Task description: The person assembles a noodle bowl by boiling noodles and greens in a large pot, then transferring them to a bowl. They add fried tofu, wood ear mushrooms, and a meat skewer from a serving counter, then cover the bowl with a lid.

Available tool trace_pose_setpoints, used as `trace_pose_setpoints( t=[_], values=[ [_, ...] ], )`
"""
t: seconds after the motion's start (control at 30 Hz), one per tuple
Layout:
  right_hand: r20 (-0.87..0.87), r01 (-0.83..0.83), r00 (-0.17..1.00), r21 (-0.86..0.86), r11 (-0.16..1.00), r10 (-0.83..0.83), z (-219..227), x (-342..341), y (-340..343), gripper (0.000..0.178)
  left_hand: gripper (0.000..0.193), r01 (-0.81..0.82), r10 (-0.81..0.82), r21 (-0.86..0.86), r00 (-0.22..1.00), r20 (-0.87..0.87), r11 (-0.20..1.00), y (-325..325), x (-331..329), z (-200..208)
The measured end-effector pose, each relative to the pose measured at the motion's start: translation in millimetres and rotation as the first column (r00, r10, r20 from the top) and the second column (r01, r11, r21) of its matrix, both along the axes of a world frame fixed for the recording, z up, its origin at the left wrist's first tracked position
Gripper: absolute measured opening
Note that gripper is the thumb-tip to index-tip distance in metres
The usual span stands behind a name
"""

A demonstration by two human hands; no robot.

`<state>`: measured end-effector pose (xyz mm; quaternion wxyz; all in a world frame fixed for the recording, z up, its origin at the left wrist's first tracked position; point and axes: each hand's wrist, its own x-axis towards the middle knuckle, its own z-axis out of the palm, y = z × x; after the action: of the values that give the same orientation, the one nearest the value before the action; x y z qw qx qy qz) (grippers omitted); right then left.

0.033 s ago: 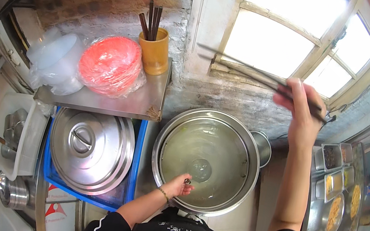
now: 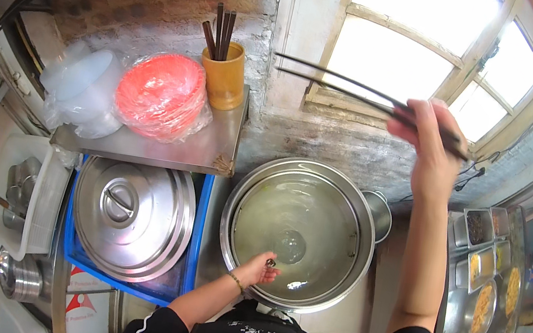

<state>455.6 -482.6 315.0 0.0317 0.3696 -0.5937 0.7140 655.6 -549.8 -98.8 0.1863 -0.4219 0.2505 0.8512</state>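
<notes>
My right hand, raised at the right before the window, grips a pair of long dark chopsticks. Their tips point left, slightly apart, with nothing between them. Below stands a large round steel pot of pale, cloudy liquid. Over its near left rim, my left hand is closed around the end of a metal handle. A round shape like a ladle bowl shows in the liquid beside it; most of the handle is hidden.
Left of the pot, a steel lid lies over a blue crate. A metal shelf above bears wrapped red bowls and a chopstick holder. Food trays line the right; a steel canister stands behind the pot.
My right hand has shifted slightly left and up, and the chopsticks lie flatter with their tips a little farther left. My left hand stays almost in place at the pot.
</notes>
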Motion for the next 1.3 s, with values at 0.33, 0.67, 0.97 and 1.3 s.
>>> trace_pose_setpoints(
  t=[0.33,0.67,0.97,1.3],
  values=[
    [-0.2,-0.048,0.969,0.431,0.901,0.147,36,-16,-169,0.071,0.045,-0.147,0.151,-0.239,0.989,-0.003,0.96,18,41,40],
    [0.344,-0.555,0.83,0.432,0.711,0.439,-113,-34,180,0.02,0.035,-0.218,0.057,-0.567,0.956,-0.288,0.794,92,-66,103],
    [0.841,0.761,-0.141,0.43,0.486,-0.522,-330,40,800,0.025,0.026,0.025,-0.384,-0.618,0.803,-0.456,0.786,356,-194,156],
    [0.866,0.918,-0.364,0.396,0.027,-0.344,-363,36,1098,0.024,0.017,0.578,-0.825,-0.589,0.378,-0.42,0.565,651,-241,183]
  ],
)
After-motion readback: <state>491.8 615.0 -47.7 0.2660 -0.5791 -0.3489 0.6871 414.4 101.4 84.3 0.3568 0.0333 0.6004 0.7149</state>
